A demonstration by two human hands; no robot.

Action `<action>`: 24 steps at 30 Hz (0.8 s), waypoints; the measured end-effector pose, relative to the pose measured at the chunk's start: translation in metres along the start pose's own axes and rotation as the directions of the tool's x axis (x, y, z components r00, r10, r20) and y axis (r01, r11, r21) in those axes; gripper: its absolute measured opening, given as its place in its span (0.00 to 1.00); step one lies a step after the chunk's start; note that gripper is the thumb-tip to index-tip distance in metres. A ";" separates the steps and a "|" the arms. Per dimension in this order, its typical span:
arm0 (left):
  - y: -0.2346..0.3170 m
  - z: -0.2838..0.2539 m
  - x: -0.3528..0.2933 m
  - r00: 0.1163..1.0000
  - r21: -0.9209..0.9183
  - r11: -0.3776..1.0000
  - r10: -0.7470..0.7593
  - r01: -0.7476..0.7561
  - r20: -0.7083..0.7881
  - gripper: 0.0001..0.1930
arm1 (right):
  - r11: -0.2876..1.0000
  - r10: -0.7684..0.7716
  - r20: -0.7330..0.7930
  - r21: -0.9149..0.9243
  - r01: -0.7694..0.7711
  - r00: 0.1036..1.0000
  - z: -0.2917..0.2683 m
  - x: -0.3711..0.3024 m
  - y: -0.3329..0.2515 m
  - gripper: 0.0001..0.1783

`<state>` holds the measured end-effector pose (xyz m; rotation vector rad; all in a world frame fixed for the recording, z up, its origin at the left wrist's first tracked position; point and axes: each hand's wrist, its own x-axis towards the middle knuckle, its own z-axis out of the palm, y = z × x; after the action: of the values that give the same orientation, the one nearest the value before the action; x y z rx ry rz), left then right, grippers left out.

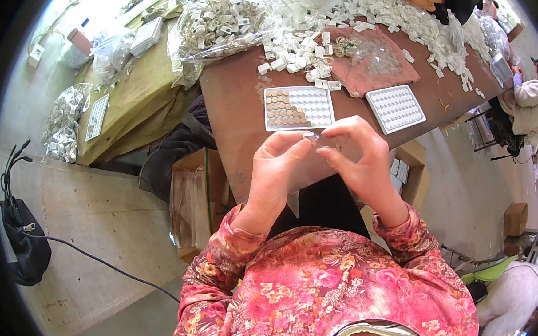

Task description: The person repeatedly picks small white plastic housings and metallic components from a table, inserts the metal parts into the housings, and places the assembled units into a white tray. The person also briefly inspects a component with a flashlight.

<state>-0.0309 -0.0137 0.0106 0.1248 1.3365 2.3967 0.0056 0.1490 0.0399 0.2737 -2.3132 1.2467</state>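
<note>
My left hand point(273, 168) is closed in a pinch on a small white plastic piece point(307, 134), held just off the table's near edge. Close beside it, my right hand point(362, 157) has its thumb and forefinger curled together at the same piece. Something thin and shiny shows between those fingertips, too small to name. Just beyond my hands lies a white tray point(322, 126) with rows of round pockets. Brown discs point(278, 113) fill its left part, and its right pockets hold none. A second white tray point(397, 127) with pale pockets sits to the right.
Small white plastic housings point(289, 53) lie heaped across the table's point(234, 108) far side. A reddish cloth point(373, 63) is spread there, near a clear bag point(223, 23) of parts. Cardboard boxes point(216, 183) stand below. Another person point(530, 103) works at far right.
</note>
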 end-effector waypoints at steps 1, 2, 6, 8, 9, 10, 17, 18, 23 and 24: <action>0.000 0.002 -0.001 1.000 0.006 1.000 -0.016 0.016 -0.008 0.08 | 0.994 -0.084 -0.003 -0.074 0.084 0.996 0.001 0.000 0.000 0.12; -0.001 0.004 -0.002 1.000 0.004 1.000 -0.023 0.023 -0.011 0.08 | 0.973 -0.175 -0.006 -0.151 0.173 0.984 0.002 0.001 0.000 0.12; -0.003 0.010 -0.005 0.999 0.046 0.998 -0.030 0.032 -0.025 0.09 | 0.895 -0.315 0.000 -0.332 0.297 0.949 0.004 0.000 0.004 0.11; -0.002 0.012 -0.004 1.000 0.101 0.995 -0.012 0.012 -0.005 0.08 | 0.888 -0.345 -0.022 -0.332 0.318 0.938 0.003 -0.001 0.007 0.10; 0.000 0.012 -0.002 1.000 0.133 0.991 -0.012 0.012 -0.003 0.08 | 0.907 -0.315 -0.034 -0.304 0.291 0.948 0.002 -0.001 0.009 0.09; 0.003 0.012 0.001 0.999 0.170 0.985 -0.029 0.024 0.028 0.08 | 0.925 -0.299 -0.057 -0.262 0.275 0.952 0.001 0.000 0.011 0.09; 0.018 0.023 0.102 0.798 0.820 0.095 0.314 -0.565 0.514 0.12 | 0.787 0.424 -0.081 0.525 -0.323 0.902 -0.024 -0.013 0.022 0.06; 0.013 0.028 0.120 0.661 0.731 -0.212 0.320 -0.648 0.679 0.12 | 0.759 0.455 -0.073 0.554 -0.343 0.888 -0.029 -0.017 0.023 0.05; -0.015 0.051 0.172 0.709 0.632 -0.508 0.060 -0.585 0.703 0.08 | 0.771 0.495 -0.117 0.517 -0.373 0.861 -0.052 -0.034 0.029 0.05; -0.016 0.053 0.176 0.713 0.628 -0.510 0.039 -0.588 0.700 0.06 | 0.757 0.510 -0.118 0.532 -0.380 0.852 -0.055 -0.036 0.030 0.05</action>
<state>-0.1742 0.1021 0.0064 1.6920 2.9912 0.2569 0.0429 0.2095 0.0248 -0.2968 -1.8528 1.9847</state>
